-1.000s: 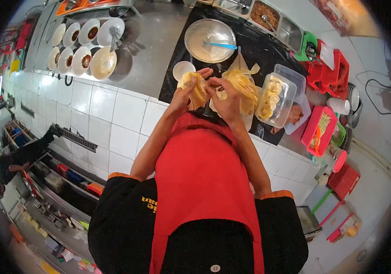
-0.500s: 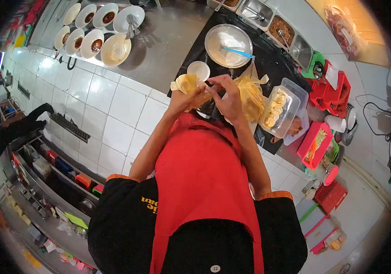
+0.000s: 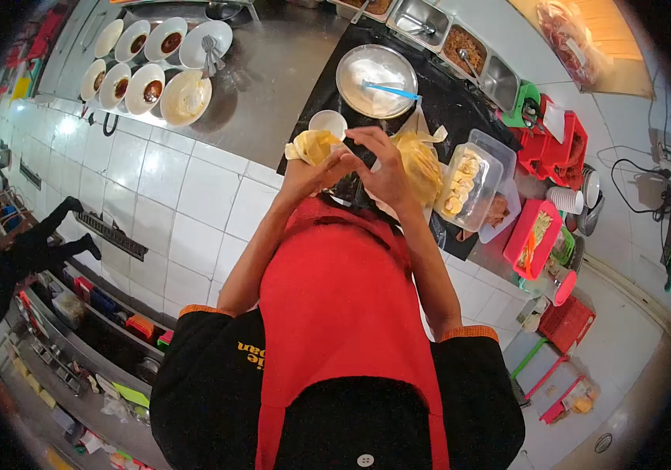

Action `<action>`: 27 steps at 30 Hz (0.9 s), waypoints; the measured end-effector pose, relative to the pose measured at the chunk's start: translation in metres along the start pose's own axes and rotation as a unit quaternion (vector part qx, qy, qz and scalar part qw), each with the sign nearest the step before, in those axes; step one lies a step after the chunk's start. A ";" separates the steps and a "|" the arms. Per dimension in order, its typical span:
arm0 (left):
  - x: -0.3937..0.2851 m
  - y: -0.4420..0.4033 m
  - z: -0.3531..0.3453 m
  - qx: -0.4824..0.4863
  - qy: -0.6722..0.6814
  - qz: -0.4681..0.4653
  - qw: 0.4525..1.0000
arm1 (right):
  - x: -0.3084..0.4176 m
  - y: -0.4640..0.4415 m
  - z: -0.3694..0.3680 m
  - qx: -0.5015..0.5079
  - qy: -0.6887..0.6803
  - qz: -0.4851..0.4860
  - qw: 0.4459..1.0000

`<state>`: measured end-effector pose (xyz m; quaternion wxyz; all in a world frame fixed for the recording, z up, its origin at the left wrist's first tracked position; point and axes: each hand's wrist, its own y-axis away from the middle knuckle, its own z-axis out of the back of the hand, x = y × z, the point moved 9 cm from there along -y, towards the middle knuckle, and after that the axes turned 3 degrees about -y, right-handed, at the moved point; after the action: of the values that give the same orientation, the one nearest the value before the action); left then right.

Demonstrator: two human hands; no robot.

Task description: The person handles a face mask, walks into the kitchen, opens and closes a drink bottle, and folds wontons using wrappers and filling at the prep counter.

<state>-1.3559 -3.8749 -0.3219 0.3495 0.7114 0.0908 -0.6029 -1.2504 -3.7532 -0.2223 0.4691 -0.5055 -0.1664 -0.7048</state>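
Note:
My left hand (image 3: 310, 178) is closed around a thin yellow dough wrapper (image 3: 313, 146), whose frilled edges stand up above the fingers. Any filling inside is hidden. My right hand (image 3: 382, 168) meets the left at the thumbs, its index finger arched away from its thumb with nothing visible between them. Just beyond the hands stands a small white bowl (image 3: 327, 122). To the right of my right hand lies a stack of yellow wrappers (image 3: 420, 168). Beside that, a clear plastic container (image 3: 482, 196) holds several folded pale-yellow dumplings (image 3: 461, 184).
A round metal pan (image 3: 343, 82) of white powder holds a blue-handled utensil (image 3: 390, 91). Metal food trays (image 3: 461, 51) line the back. Several white bowls (image 3: 145, 84) with dark sauce stand left. A pink tray (image 3: 531, 239) sits right. Another person (image 3: 22, 258) is at far left.
My right hand's index finger has lifted and straightened slightly away from its thumb. The whole view has shifted a little. More of the other person at far left now shows.

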 end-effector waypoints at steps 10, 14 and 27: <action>-0.016 -0.008 -0.035 0.131 0.319 0.018 0.938 | 0.018 0.021 0.008 -0.174 0.149 0.045 0.972; -0.030 -0.002 -0.048 0.203 0.415 0.056 0.885 | 0.028 0.023 0.014 -0.192 0.203 0.071 0.958; -0.006 -0.003 -0.031 0.022 0.119 0.078 0.990 | -0.029 0.037 0.022 -0.172 -0.276 -0.170 0.930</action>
<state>-1.3342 -3.8521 -0.3164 0.3668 0.7905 0.0627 -0.4864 -1.2056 -3.7423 -0.2465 0.1837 -0.7173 -0.2484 -0.6245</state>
